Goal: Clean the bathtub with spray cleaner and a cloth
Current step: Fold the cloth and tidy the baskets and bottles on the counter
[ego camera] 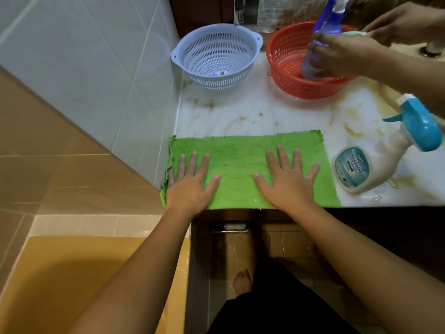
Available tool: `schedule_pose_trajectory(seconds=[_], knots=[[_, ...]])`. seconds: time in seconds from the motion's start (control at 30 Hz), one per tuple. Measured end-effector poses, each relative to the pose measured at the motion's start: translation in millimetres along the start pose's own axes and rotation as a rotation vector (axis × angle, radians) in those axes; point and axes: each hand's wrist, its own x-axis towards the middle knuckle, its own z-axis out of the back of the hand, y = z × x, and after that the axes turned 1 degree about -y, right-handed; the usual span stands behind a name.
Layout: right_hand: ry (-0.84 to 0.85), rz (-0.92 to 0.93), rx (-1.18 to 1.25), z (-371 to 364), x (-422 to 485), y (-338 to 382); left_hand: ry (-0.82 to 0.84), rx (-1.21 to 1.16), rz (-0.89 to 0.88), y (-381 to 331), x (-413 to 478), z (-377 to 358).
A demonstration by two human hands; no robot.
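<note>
A green cloth (240, 150) lies spread flat on the marble counter (252, 114), its near edge at the counter's front. My left hand (190, 182) rests flat on its left part, fingers straight and spread. My right hand (286, 177) lies flat on its right part the same way. A white spray cleaner bottle (375, 162) with a blue trigger lies on its side to the right of the cloth. The yellow bathtub (72, 285) is at lower left, below the counter.
At the back of the counter stand a pale blue colander (216, 56) and a red colander (289, 61). Another person's hands (349, 54) hold a blue spray bottle (320, 42) in the red colander. Tiled wall on the left, sink drain (431, 50) at right.
</note>
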Motion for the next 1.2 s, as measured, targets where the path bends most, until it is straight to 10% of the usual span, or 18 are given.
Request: schedule_pose_trajectory(seconds=[0.8,1.2], knots=[[-0.071,0.045,0.091,-3,-18,-2,-0.180,-0.104,0.007,-33,3,4],[-0.258,-0.384,0.257,4,-74,-50,0.071,0.049,-0.638,-210,87,31]])
